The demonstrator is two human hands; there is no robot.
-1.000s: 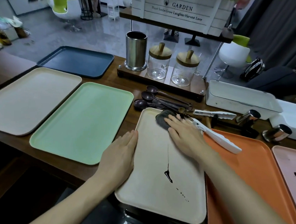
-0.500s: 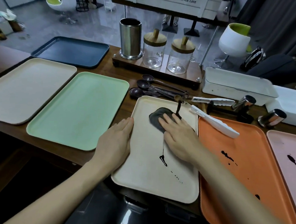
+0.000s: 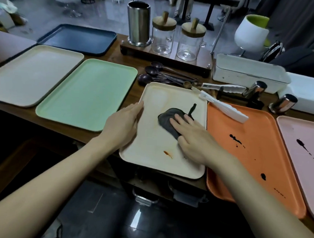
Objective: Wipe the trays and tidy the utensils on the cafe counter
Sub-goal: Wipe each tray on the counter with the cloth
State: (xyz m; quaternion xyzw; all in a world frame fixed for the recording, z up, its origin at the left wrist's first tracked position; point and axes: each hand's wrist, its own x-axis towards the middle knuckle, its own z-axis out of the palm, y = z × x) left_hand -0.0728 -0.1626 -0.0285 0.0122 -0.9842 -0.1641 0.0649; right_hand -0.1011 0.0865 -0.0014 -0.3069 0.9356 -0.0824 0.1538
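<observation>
Head view: at frame centre, the right hand (image 3: 190, 137) presses a dark cloth (image 3: 168, 120) flat-fingered onto the cream tray (image 3: 150, 148). The left hand (image 3: 123, 125) lies with straight fingers on that tray's left rim. Spoons (image 3: 155, 74) lie just above, tongs (image 3: 224, 109) upper right.

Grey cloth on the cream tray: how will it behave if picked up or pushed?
Probably floppy: the cloth lies crumpled flat under the right hand, with a loose loop trailing. Pushed, it should slide but may bunch; the left hand bracing the tray rim suggests drag.
</observation>
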